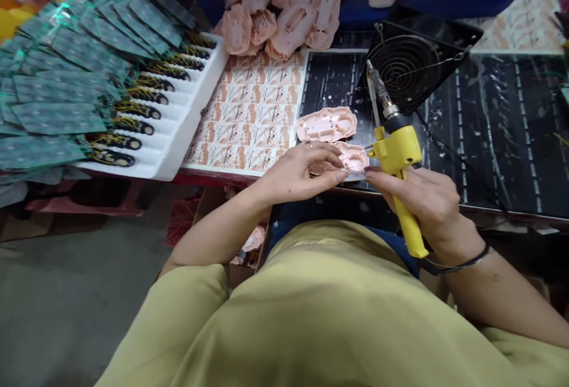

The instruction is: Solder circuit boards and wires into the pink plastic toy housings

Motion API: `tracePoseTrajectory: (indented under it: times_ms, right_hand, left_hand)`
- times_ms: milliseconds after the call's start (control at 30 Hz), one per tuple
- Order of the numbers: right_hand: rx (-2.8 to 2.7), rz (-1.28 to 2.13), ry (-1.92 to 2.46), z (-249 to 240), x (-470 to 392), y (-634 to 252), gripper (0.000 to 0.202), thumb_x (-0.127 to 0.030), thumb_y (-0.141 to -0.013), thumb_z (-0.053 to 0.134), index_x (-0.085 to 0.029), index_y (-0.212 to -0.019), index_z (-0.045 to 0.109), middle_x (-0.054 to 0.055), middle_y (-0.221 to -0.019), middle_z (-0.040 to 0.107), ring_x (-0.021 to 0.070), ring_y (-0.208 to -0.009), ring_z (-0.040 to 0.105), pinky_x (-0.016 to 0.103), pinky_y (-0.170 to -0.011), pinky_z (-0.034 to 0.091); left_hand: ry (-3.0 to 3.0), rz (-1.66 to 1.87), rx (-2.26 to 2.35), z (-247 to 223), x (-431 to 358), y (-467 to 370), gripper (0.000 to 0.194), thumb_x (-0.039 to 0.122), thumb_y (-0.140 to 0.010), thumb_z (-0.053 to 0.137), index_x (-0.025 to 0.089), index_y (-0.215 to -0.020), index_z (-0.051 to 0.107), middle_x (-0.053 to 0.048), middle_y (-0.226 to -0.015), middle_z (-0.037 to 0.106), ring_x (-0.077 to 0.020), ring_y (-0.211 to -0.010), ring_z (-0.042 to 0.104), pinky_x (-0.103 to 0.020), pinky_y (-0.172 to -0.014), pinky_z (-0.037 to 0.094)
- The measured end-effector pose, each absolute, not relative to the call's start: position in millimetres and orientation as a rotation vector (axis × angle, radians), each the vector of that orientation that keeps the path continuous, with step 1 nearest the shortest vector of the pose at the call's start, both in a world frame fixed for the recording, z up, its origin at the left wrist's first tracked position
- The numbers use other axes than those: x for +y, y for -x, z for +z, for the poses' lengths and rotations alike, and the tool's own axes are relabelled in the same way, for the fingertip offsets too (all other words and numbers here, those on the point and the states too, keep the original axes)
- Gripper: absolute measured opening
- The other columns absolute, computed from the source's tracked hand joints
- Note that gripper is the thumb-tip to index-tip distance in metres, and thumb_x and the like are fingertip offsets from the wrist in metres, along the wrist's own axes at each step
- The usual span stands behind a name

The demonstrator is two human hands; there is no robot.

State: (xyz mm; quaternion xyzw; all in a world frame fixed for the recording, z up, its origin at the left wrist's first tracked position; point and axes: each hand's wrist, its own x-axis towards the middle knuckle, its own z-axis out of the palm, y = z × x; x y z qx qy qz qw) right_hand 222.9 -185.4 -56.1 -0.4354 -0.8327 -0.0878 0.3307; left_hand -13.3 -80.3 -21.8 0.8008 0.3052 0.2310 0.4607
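Facing blurred mat lettering (pixel 465 179), the right hand (pixel 429 197) holds a soldering gun (pixel 402 149).

This is a workshop or factory floor for assembling small electronic goods. A white foam tray (pixel 178 138) with slots is piled with flat green circuit boards (pixel 62 117), their yellow wires bundled beside them. Many identical moulded pink plastic shells (pixel 293 25) are heaped by a large blue plastic bin (pixel 431 5). On the black-covered counter (pixel 498 150) stands a square black fan (pixel 395 70) with a wire guard, near a yellow gun-shaped soldering iron (pixel 402 150).
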Motion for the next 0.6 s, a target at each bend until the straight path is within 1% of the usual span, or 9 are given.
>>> tracePoseTrajectory:
  times_ms: [67,100,200,267,333,400,500,533,600]
  right_hand:
    - [-2.187,-0.214,1.112,-52.5,-184.8,-223.2,0.042,-0.009,-0.093,0.060,-0.023,-0.133,0.058,0.001,-0.083,0.071,0.0137,-0.068,0.065,0.027,-0.068,0.055]
    - [-2.184,-0.213,1.103,-52.6,-184.3,-224.0,0.043,-0.008,-0.092,0.060,-0.021,-0.133,0.058,0.002,-0.083,0.071,0.0143,-0.070,0.066,0.027,-0.069,0.055]
    - [-2.139,-0.263,1.116,-59.9,-183.0,-225.9,0.044,-0.008,-0.091,0.061,-0.023,-0.132,0.058,0.001,-0.082,0.071,0.0137,-0.069,0.065,0.026,-0.070,0.056]
    - [-2.100,-0.282,1.139,-66.9,-183.1,-224.8,0.042,-0.009,-0.091,0.062,-0.025,-0.130,0.059,-0.001,-0.079,0.070,0.0121,-0.066,0.063,0.025,-0.068,0.055]
    - [-2.071,-0.268,1.132,-71.5,-184.2,-221.4,0.038,-0.011,-0.091,0.065,-0.026,-0.126,0.061,-0.003,-0.075,0.068,0.0106,-0.063,0.063,0.022,-0.067,0.054]
    - [-2.049,-0.247,1.082,-71.6,-186.0,-217.6,0.031,-0.016,-0.090,0.068,-0.026,-0.119,0.064,-0.004,-0.073,0.068,0.0095,-0.062,0.063,0.021,-0.066,0.054]
    - [-1.995,-0.261,1.059,-65.0,-188.3,-216.9,0.023,-0.023,-0.086,0.076,-0.025,-0.107,0.067,-0.005,-0.068,0.067,0.0080,-0.056,0.059,0.020,-0.060,0.051]
    - [-1.973,-0.264,1.070,-62.6,-189.0,-218.8,0.023,-0.023,-0.084,0.078,-0.023,-0.104,0.068,-0.005,-0.067,0.066,0.0076,-0.054,0.057,0.020,-0.058,0.049]
    - [-1.947,-0.258,1.095,-59.4,-190.7,-226.0,0.024,-0.020,-0.081,0.080,-0.019,-0.102,0.068,-0.005,-0.064,0.063,0.0066,-0.050,0.053,0.020,-0.057,0.047]
  left_hand:
    - [-1.865,0.551,0.732,-22.6,-82.1,8.0,0.023,0.043,-0.083,0.071,0.020,-0.081,0.075,-0.009,-0.107,0.075,-0.0233,-0.101,0.071,-0.033,-0.087,0.056]
    - [-1.810,0.563,0.732,-23.2,-83.4,6.7,0.025,0.044,-0.083,0.072,0.020,-0.078,0.074,-0.009,-0.105,0.076,-0.0234,-0.101,0.071,-0.033,-0.088,0.057]
    - [-1.642,0.598,0.743,-25.7,-86.5,5.5,0.033,0.052,-0.080,0.077,0.020,-0.073,0.072,-0.008,-0.100,0.077,-0.0252,-0.107,0.071,-0.037,-0.096,0.056]
    - [-1.515,0.654,0.775,-27.8,-86.2,5.3,0.039,0.058,-0.076,0.079,0.020,-0.073,0.070,-0.007,-0.094,0.077,-0.0252,-0.103,0.072,-0.039,-0.097,0.056]
    - [-1.405,0.718,0.832,-27.9,-82.2,6.2,0.045,0.063,-0.074,0.080,0.020,-0.074,0.066,-0.005,-0.083,0.075,-0.0233,-0.091,0.074,-0.039,-0.090,0.059]
    - [-1.367,0.741,0.895,-23.7,-74.1,8.5,0.047,0.064,-0.074,0.078,0.019,-0.074,0.063,-0.002,-0.071,0.070,-0.0192,-0.074,0.073,-0.034,-0.076,0.060]
    - [-1.516,0.663,0.963,-9.2,-58.2,12.6,0.039,0.055,-0.079,0.076,0.017,-0.076,0.065,-0.001,-0.065,0.066,-0.0135,-0.056,0.064,-0.026,-0.059,0.054]
    - [-1.617,0.607,0.975,-4.1,-53.3,13.0,0.034,0.049,-0.080,0.075,0.017,-0.077,0.066,-0.001,-0.066,0.066,-0.0130,-0.056,0.063,-0.025,-0.058,0.052]
    - [-1.868,0.443,0.965,2.5,-46.1,11.0,0.023,0.038,-0.082,0.073,0.015,-0.079,0.070,-0.002,-0.069,0.069,-0.0138,-0.062,0.064,-0.025,-0.063,0.051]
